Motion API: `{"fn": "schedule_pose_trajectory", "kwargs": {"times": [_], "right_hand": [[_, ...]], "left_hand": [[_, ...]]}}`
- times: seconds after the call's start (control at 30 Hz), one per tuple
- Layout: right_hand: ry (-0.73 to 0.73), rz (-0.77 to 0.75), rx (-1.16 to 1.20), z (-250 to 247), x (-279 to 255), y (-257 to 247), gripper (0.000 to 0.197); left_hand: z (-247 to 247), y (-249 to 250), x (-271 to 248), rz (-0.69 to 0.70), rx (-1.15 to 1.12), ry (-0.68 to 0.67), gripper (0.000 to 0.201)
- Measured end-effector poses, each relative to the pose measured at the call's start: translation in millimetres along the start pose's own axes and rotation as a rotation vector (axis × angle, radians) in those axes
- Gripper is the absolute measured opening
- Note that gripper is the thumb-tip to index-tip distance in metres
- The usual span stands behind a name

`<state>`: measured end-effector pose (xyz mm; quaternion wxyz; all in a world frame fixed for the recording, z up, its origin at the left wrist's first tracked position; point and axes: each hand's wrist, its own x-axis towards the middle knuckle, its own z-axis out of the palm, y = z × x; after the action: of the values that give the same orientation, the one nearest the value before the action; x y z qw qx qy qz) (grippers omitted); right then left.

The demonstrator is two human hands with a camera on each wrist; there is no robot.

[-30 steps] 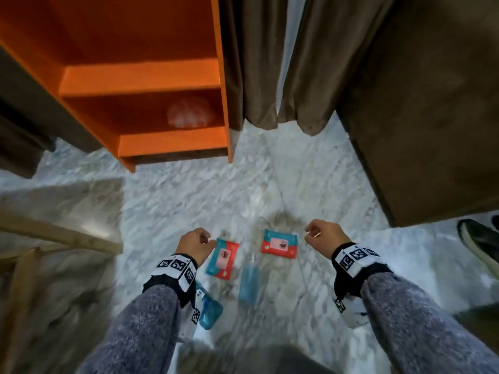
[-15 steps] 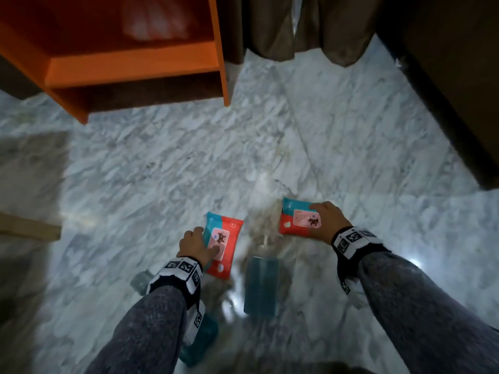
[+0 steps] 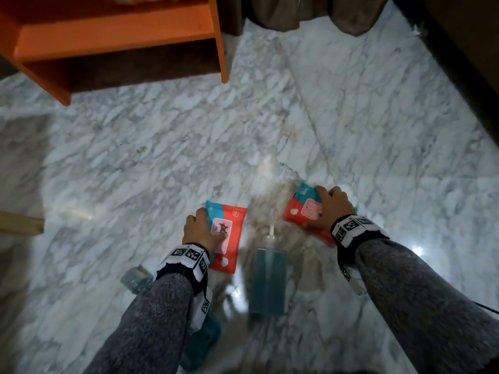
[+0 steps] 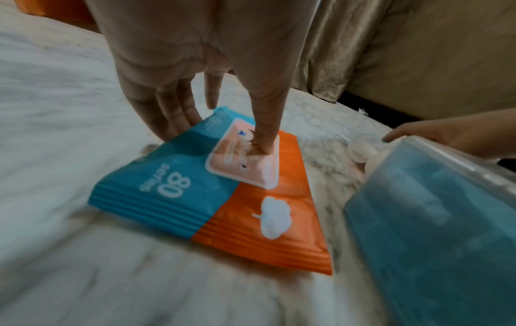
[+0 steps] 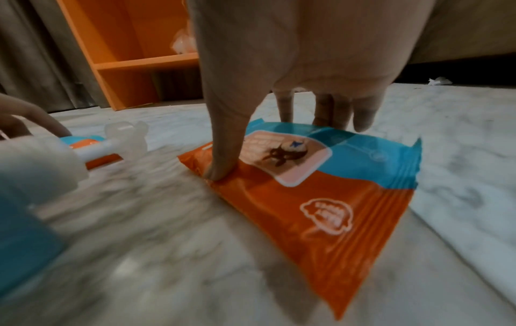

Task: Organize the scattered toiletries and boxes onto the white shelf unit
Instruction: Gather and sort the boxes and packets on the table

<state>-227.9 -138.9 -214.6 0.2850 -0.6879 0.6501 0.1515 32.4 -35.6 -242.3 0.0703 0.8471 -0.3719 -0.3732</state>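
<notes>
Marble floor (image 3: 135, 157), white with grey veins, carries everything; its far left corner holds an orange shelf unit (image 3: 116, 31), one pale bundle on its board, and brown curtains (image 3: 310, 12) hang at the far edge.

Going from the left: one teal bottle (image 3: 135, 279) lies near the floor's near edge, half hidden under the left sleeve, with one more teal item (image 3: 205, 338) nearer still, too hidden to name.

Two wipe packs, each blue and orange with a pink flap, lie flat. The left hand (image 3: 199, 230) has hold of the left wipe pack (image 4: 223, 203): thumb (image 4: 265, 123) pressed on the flap, four fingers (image 4: 167, 110) reaching over the pack's far blue edge.

Between the packs lies one clear pump bottle (image 3: 267, 282) of blue liquid, nozzle pointing away, touching neither pack.

The right hand (image 3: 332, 209) grips the right wipe pack (image 5: 321, 198) likewise: thumb (image 5: 223, 154) on the orange left edge, fingers (image 5: 335, 110) over the far blue edge.
</notes>
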Motion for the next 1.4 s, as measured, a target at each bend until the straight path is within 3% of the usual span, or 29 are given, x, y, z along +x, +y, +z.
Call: {"fn": "schedule_pose_trajectory", "kwargs": {"times": [0.17, 0.27, 0.47, 0.7, 0.83, 0.97, 1.23, 1.4], "right_hand": [[0.024, 0.054, -0.033, 7, -6, 2, 0.100], [0.023, 0.022, -0.037, 9, -8, 4, 0.089], [-0.012, -0.059, 0.044, -1, -16, 4, 0.058], [0.034, -0.097, 0.080, -51, -40, -20, 0.049], [0.076, -0.124, 0.208, -122, -95, -52, 0.046], [0.074, -0.172, 0.284, -228, -173, -97, 0.045], [0.154, -0.422, 0.363, -471, -355, -201, 0.046], [0.179, -0.596, 0.337, -583, -454, -264, 0.041]], "left_hand": [[5, 1, 0, -0.017, -0.057, -0.026, 0.082], [6, 5, -1, -0.002, -0.033, -0.014, 0.084], [4, 15, -6, 0.076, -0.197, -0.065, 0.072], [-39, 41, -31, 0.137, -0.240, -0.078, 0.052], [-117, 67, -88, 0.135, -0.317, -0.019, 0.050], [-228, 109, -172, 0.140, -0.408, 0.057, 0.048], [-474, 201, -349, 0.218, -0.513, 0.276, 0.047], [-593, 222, -454, 0.234, -0.551, 0.451, 0.050]]}}
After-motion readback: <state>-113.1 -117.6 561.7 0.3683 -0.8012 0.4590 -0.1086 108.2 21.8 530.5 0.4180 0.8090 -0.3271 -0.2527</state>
